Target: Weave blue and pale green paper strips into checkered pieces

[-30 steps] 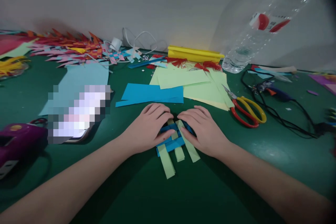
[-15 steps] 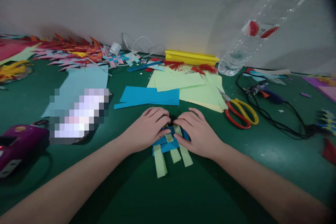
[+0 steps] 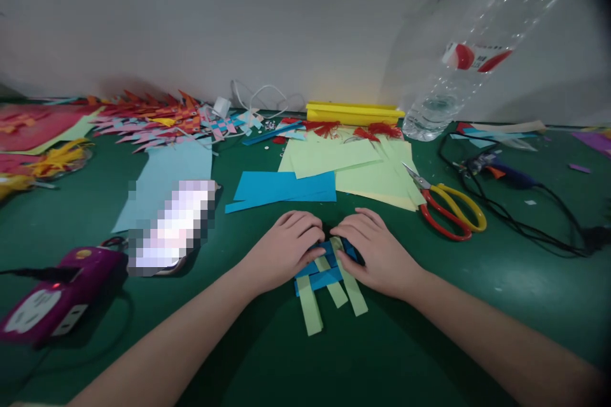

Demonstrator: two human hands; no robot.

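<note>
In front of me on the green table lies a small woven piece of blue and pale green paper strips (image 3: 326,278). Several pale green ends stick out toward me. My left hand (image 3: 291,249) is curled over its left side, thumb and fingertips pressing on the strips. My right hand (image 3: 375,253) grips the right side in the same way, with the thumb on top of a green strip. Both hands cover the outer and far parts of the weave. Just beyond them lie blue paper pieces (image 3: 281,187) and pale green sheets (image 3: 329,158).
Scissors (image 3: 449,208) with red and yellow handles lie to the right, near a blue tool (image 3: 513,177) with a black cord. A plastic bottle (image 3: 470,70) leans against the wall. On the left are a phone (image 3: 174,226) and a purple power socket (image 3: 62,292).
The view has shifted left, so everything appears farther right and slightly lower. Both hands stay on the woven strips, with little visible change in their grip.
</note>
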